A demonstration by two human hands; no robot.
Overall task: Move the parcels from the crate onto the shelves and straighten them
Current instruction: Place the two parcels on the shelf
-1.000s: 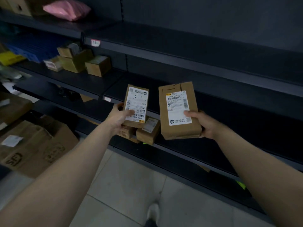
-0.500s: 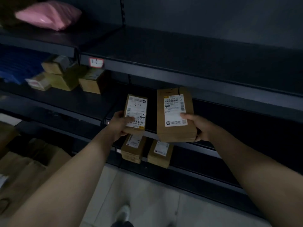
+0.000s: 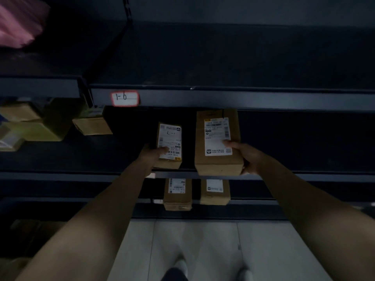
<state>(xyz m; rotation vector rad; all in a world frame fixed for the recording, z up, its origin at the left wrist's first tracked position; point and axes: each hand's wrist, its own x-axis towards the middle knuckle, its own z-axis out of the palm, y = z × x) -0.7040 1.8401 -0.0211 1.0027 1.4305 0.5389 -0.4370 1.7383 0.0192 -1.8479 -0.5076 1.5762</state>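
My left hand (image 3: 152, 154) grips a small brown parcel (image 3: 170, 138) with a white label marked "L-1". My right hand (image 3: 244, 157) grips a larger brown parcel (image 3: 218, 159) with a white shipping label. Both parcels are held label-up at the front edge of the middle dark shelf (image 3: 304, 176), side by side, the larger one on the right. Whether they rest on the shelf I cannot tell. Two more labelled brown parcels (image 3: 177, 194) (image 3: 215, 192) lie on the shelf below them.
A shelf edge above carries a red-bordered tag reading "1-6" (image 3: 125, 97). Several cardboard boxes (image 3: 92, 124) sit on the left bay, with a pink bag (image 3: 18, 23) higher up. A brown carton (image 3: 30, 236) stands on the tiled floor (image 3: 192, 244) at the lower left.
Both hands have moved the parcels forward and up toward the middle shelf. My view has closed in on the shelves and tilted, so the "1-6" tag now shows large.
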